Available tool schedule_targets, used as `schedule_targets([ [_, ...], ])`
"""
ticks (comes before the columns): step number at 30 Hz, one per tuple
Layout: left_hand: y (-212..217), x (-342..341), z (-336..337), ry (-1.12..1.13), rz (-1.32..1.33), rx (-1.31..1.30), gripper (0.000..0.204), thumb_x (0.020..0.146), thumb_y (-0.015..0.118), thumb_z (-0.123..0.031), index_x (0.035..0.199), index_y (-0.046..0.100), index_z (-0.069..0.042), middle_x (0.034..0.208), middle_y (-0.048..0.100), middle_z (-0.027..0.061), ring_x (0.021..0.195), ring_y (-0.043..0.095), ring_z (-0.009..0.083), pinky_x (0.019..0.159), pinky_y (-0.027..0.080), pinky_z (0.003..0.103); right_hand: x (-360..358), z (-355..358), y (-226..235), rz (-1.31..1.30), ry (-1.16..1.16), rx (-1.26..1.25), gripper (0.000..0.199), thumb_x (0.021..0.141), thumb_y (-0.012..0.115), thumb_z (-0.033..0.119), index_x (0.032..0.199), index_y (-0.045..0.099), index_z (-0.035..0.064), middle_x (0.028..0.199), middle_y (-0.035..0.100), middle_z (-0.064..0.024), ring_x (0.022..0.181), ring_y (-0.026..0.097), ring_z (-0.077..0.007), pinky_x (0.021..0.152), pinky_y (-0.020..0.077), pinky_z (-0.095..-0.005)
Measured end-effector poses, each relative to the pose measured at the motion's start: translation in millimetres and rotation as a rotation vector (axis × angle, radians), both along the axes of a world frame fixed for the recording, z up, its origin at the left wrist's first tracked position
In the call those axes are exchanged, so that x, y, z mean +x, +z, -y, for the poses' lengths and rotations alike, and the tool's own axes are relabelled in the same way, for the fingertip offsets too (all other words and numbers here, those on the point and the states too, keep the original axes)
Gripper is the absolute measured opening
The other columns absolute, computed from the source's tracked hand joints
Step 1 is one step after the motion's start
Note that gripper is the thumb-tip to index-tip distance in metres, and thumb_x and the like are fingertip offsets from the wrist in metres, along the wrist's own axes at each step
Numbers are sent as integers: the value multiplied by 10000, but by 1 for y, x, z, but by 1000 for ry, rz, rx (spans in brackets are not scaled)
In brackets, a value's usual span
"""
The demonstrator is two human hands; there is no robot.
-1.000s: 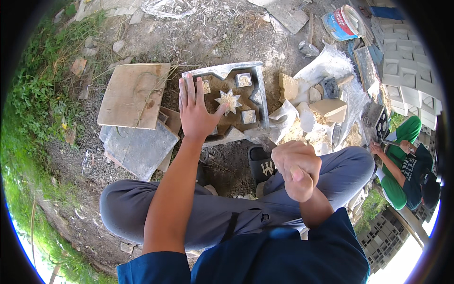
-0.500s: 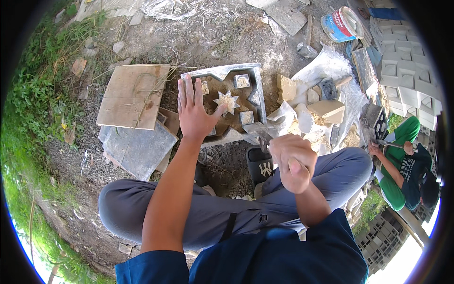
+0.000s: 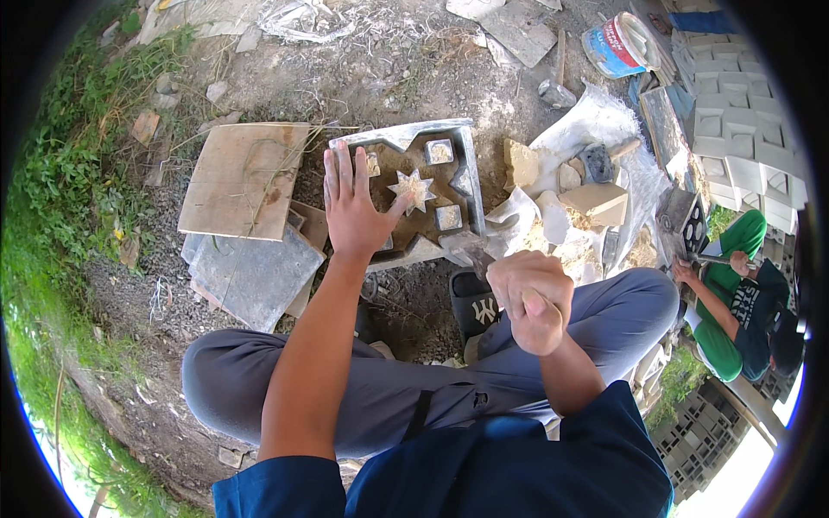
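Under the left fingers (image 3: 345, 173), the frame (image 3: 423, 131) looks like dull, scuffed grey metal, as does the flat tool (image 3: 467, 248) at the right fingers (image 3: 513, 274), and the star-shaped piece (image 3: 413, 191) has a rough, sandy top. Left of the left fingers lie a matt wooden board (image 3: 244, 173) and dull grey slabs (image 3: 256, 274); beyond the right fingers, crinkled white plastic sheeting (image 3: 587, 119) shines slightly beside grainy, matt pale blocks (image 3: 599, 204).

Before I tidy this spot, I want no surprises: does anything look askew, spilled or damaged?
Yes: pale-yellow crumbly material looks spilled over the crumpled whitish plastic sheet, and the jagged yellowish chunk at its left edge looks broken. Left of the grey star-centred mould, the brown square board lies askew across the grey flat slab.
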State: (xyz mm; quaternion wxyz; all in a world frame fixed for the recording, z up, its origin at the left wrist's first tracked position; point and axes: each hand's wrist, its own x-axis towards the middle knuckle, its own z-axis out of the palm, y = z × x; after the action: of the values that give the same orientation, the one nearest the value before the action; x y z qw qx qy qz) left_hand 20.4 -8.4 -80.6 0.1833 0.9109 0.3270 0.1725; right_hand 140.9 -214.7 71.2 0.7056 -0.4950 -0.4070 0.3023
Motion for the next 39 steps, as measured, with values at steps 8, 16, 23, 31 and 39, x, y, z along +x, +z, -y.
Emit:
schedule_targets([
  [8,-1,3,2,6,32,-7,1048,826,803,-589,1599,381,-19,1718,238,199,1601,176,409,1267,259,532,1,-2,4,71,29,29,605,1022,534,346,532,364,35,479,390,-44,402,377,-182,418,267,-328],
  [16,-1,0,3,4,43,-13,1041,825,805,-585,1597,391,-25,1714,241,213,1596,178,428,1262,262,541,9,4,-1,-72,-23,-78,582,1013,530,345,535,411,35,478,419,-53,421,424,-183,425,312,-316],
  [23,-1,3,1,4,10,-5,1060,829,791,-609,1607,366,-28,1719,231,205,1596,184,420,1252,277,552,-10,-5,-10,13,-82,64,621,1041,565,364,536,402,42,473,401,-36,410,395,-169,417,271,-309],
  [31,10,8,3,15,21,-8,1016,808,846,-534,1557,440,20,1687,297,239,1576,224,452,1251,304,513,-10,-10,-13,157,-99,-42,675,1089,483,446,564,346,44,505,374,-37,435,334,-179,441,226,-335],
  [39,7,2,0,16,-6,5,1044,825,820,-569,1584,396,9,1708,250,224,1591,197,424,1267,275,501,-6,-18,-3,-5,-169,96,666,1114,458,471,609,401,41,522,424,-37,431,384,-155,422,284,-325],
])
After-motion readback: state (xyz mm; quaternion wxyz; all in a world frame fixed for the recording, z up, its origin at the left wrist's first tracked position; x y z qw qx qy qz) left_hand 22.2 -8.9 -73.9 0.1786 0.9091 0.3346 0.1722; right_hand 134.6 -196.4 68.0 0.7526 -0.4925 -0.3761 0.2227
